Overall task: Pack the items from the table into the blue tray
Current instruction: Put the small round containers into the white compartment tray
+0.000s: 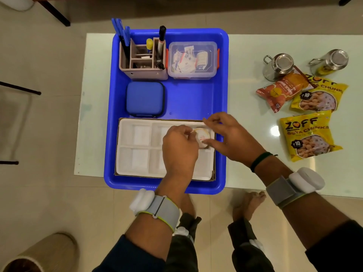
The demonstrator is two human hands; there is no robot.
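Note:
The blue tray (pixel 221 91) lies on the white table. In it stand a brown pen holder (pixel 142 72), a clear lidded box (pixel 192 59), a blue zip case (pixel 145 99) and a white compartment tray (pixel 137 146) along the near side. Both hands meet over the right part of that white tray. My left hand (pixel 179 148) and my right hand (pixel 229 137) pinch a small round white cup (pixel 202 137) with a printed lid from either side. Whether the cup rests in a compartment is hidden by the fingers.
On the table to the right of the blue tray lie two yellow soya chunk packets (pixel 310 136) (pixel 319 97), an orange snack packet (pixel 282 91) and two steel containers (pixel 278 66) (pixel 330 61). A chair stands at the left and a basket at the floor's lower left.

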